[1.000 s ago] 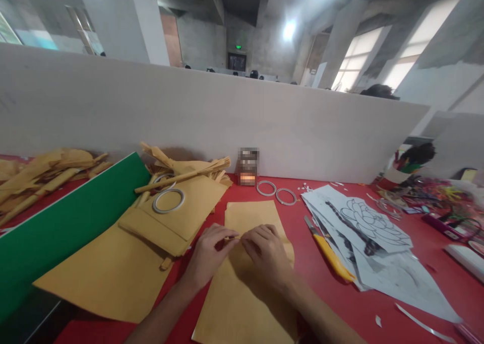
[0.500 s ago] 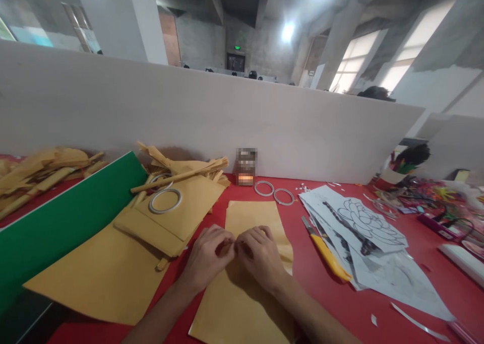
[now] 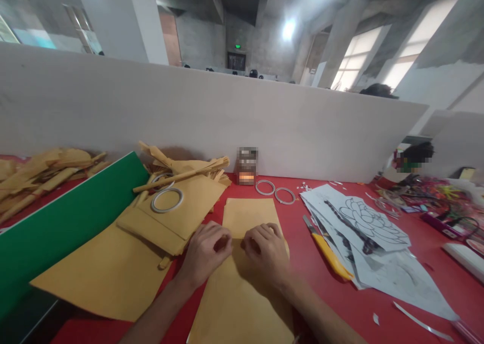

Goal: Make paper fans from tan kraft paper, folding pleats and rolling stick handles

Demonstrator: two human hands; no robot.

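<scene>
A long sheet of brown kraft paper [image 3: 242, 303] lies lengthwise before me, with a crease crossing it between my hands. On the left of the crease, my left hand [image 3: 209, 248] is closed, thumb and forefinger pinched together on the paper. My right hand [image 3: 266, 251] is closed in a similar pinch on the right part of the crease, fingers curled. A small gap separates the two hands. The exact contact of the fingertips with the paper is partly hidden by the fingers.
More brown paper [image 3: 102, 271] lies left, with a tape roll [image 3: 167, 201] on it, beside a green board [image 3: 75, 208]. Two grey rings [image 3: 285, 196] lie at the back. To the right are a yellow utility knife [image 3: 333, 256] and printed sheets [image 3: 401, 278]. A white partition [image 3: 189, 112] stands behind.
My hands were touching at the middle of the crease; now they have moved apart, the left to the left and the right to the right. The paper's right side looks flatter.
</scene>
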